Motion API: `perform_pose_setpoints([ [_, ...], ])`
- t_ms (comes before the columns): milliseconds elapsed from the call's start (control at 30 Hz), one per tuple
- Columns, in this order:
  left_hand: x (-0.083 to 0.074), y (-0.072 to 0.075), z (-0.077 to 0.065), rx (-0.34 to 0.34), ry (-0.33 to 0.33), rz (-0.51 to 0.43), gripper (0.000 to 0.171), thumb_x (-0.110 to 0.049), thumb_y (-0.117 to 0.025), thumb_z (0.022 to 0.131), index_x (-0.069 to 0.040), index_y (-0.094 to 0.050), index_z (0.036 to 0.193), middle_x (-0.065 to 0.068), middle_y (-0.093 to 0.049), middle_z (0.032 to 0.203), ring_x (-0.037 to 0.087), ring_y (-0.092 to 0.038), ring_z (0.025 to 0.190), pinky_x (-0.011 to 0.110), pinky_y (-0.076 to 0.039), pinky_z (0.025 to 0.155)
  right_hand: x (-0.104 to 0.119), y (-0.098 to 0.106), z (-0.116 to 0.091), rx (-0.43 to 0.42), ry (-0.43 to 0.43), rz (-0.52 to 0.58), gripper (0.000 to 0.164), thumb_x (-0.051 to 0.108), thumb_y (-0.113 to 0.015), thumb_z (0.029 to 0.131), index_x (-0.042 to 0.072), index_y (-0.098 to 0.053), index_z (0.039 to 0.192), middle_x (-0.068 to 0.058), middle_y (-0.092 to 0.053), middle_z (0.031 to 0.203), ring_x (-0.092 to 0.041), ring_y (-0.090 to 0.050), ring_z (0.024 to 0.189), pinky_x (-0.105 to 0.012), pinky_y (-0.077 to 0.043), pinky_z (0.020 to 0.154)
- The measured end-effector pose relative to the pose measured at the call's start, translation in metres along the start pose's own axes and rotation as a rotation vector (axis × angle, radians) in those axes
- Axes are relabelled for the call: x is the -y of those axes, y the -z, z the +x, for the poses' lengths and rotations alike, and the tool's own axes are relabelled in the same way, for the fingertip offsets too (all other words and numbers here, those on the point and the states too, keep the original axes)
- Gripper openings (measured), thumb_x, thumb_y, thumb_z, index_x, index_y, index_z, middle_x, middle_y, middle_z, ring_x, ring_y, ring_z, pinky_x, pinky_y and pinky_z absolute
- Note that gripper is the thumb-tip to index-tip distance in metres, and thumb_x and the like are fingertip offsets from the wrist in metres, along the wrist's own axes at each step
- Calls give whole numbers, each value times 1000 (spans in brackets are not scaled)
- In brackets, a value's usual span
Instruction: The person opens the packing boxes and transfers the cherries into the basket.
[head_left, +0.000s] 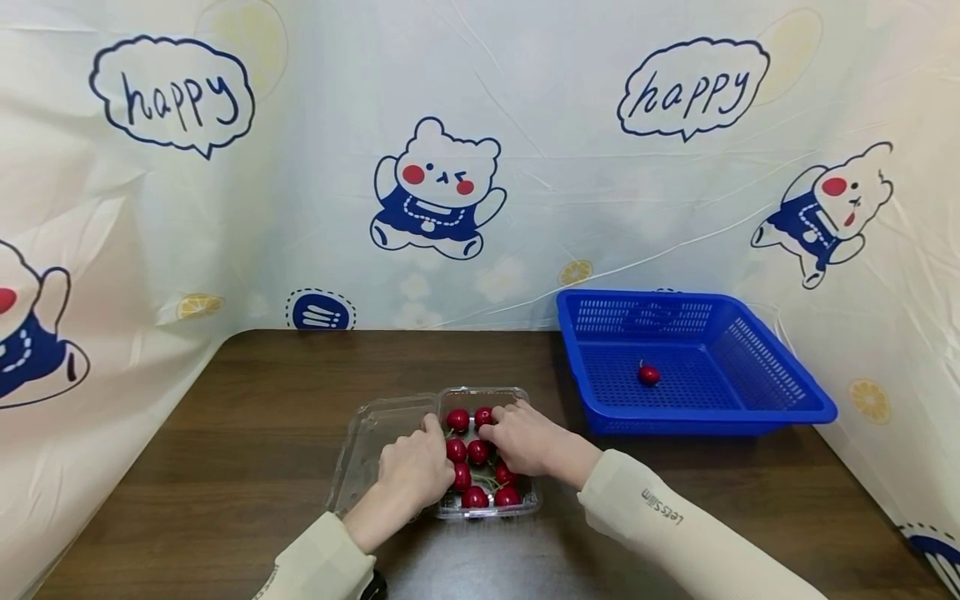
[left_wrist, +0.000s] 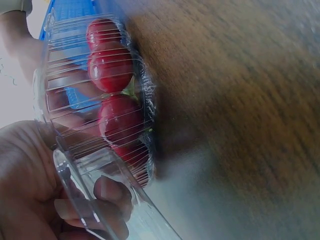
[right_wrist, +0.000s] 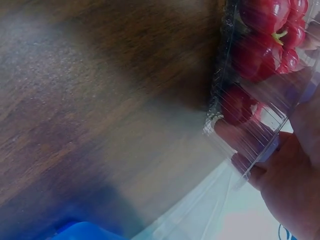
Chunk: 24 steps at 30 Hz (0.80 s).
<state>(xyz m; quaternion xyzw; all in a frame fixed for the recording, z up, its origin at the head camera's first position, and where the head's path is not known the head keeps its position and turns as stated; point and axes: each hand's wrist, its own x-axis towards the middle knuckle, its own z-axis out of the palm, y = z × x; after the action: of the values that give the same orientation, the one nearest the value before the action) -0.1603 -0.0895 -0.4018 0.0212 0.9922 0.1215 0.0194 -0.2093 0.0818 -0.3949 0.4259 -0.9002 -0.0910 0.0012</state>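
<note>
Cherries (head_left: 477, 452) in an open clear plastic box (head_left: 487, 513)

Eight cherries countable in the box from your head view; dark red, glossy, green stems on some. Box sits just below mid-view, toward 6 o'clock. Its lid (head_left: 375, 429) is folded back toward 9 o'clock, partly covered by your left forearm.

Your left hand (head_left: 417, 468) is at the box's 9 o'clock side, over the join of box and lid. Left wrist view: bent fingers, seen through clear plastic. Cannot tell whether they are clamped on anything.

Your right hand (head_left: 527, 440) is over the box's rim at 2 to 3 o'clock, fingertips beside a cherry near the 12 o'clock end. Right wrist view: fingers behind the clear wall, close to a cherry; whether they are together on it, cannot tell.

Blue basket (head_left: 705, 417) stands apart from the box, at 2 o'clock. One single cherry (head_left: 649, 374) rests on its perforated floor, stem toward 11 o'clock.

All on a dark wood-grain desk (head_left: 277, 417). Patterned cloth (head_left: 330, 133) hangs behind at 12 o'clock: bears, lemon slices, "happy" in bubbles. Your sleeves (head_left: 652, 517) are cream, the right one lettered.
</note>
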Motion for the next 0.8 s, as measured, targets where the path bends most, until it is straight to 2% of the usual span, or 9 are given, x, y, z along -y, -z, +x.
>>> perform_pose_setpoints([
  [100,0,0,0,4,2,2,34,-17,-62,75,1,-45,98,18,-68,72,34,-64,60,47,-49,50,0,-1,0,4,2,1,17,18,-67,85,18,-70,103,-8,-69,94,-22,-65,85,-40,-50,83],
  [400,-1,0,1,11,-2,8,35,-17,-63,76,1,-45,100,17,-67,71,33,-63,59,46,-49,49,-2,-3,-1,-34,29,-39,13,19,-66,86,18,-69,99,-6,-69,91,-21,-63,82,-34,-47,77],
  [667,0,0,1,-2,-13,10,35,-17,-63,76,2,-46,99,17,-67,70,33,-63,58,47,-49,49,-6,4,-1,-73,55,-1,17,20,-66,85,19,-71,102,-5,-70,94,-21,-65,86,-37,-48,78],
  [800,0,-1,1,-3,-12,8,35,-18,-63,76,1,-46,99,18,-67,71,34,-63,58,47,-49,50,-8,8,-2,-79,62,23,19,19,-66,86,19,-71,104,-5,-70,95,-21,-65,88,-39,-50,82],
])
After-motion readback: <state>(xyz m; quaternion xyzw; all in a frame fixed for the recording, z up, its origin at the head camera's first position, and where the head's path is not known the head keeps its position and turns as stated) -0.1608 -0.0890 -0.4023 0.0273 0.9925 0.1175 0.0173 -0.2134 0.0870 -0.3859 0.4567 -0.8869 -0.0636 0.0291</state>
